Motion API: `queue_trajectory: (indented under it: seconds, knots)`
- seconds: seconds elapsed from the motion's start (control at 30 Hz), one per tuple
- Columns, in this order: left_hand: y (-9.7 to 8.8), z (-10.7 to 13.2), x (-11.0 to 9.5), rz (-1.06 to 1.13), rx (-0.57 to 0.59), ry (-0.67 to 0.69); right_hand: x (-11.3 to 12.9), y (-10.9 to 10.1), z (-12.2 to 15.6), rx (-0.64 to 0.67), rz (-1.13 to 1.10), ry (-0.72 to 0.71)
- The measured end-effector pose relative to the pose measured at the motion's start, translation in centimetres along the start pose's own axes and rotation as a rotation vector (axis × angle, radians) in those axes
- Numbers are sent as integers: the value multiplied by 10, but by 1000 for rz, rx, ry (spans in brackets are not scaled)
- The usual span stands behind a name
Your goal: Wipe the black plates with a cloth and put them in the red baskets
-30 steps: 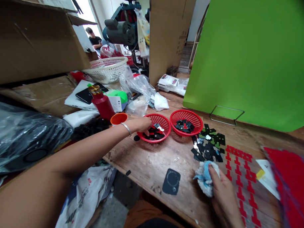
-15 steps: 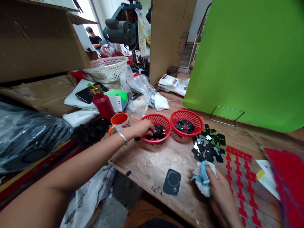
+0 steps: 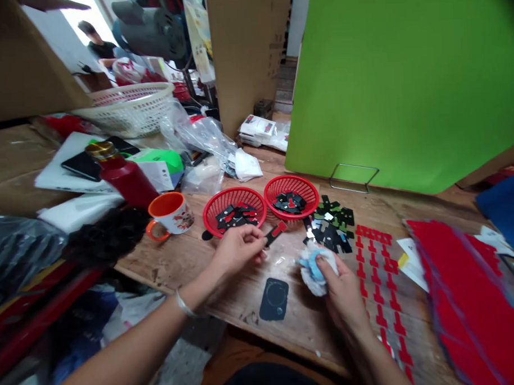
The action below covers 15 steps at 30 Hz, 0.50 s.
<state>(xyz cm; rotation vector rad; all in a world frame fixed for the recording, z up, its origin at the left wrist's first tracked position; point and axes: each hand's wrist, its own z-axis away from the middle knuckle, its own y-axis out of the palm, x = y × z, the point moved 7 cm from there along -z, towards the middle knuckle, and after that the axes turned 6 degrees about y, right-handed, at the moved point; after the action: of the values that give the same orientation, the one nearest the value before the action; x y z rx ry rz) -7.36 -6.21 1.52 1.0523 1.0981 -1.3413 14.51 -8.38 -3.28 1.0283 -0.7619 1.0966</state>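
Note:
Between the fingertips of my left hand (image 3: 240, 250) is one end of a small flat black piece with a red shape on it (image 3: 276, 232), held just in front of the baskets. My right hand (image 3: 342, 288) is closed on a crumpled white and blue cloth (image 3: 316, 269) above the table. The left red basket (image 3: 209, 208) contains black and red pieces. In the right red basket (image 3: 311, 189) lie similar black pieces, with a red one on top. A heap of flat black pieces (image 3: 332, 232) is spread beyond the cloth. On the tabletop lies a dark rounded-rectangle patch (image 3: 273, 300).
Rows of red T-shaped pieces (image 3: 378, 292) line the table's right side, beside a red sheet (image 3: 463, 297). An orange-lined mug (image 3: 176, 218) and a red bottle (image 3: 128, 177) stand left. A green panel (image 3: 388, 87) rises behind. Another person (image 3: 100, 46) sits far back.
My left hand has come out of the left basket toward me, bringing a black and red piece. My right hand still grips the cloth. The view has turned rightward.

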Motion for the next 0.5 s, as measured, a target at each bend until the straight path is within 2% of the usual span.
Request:
queue_trajectory:
  seconds: [0.1, 0.17, 0.3, 0.5]
  knots:
    - [44, 18, 13, 85, 102, -65, 18, 14, 0, 68, 143, -95]
    - [60, 24, 19, 121, 127, -87, 23, 18, 0, 128, 226, -87]
    - [70, 26, 25, 251, 83, -70, 25, 9, -1, 103, 231, -60]
    - [90, 34, 47, 604, 42, -189, 27, 4, 8, -39, 352, -209]
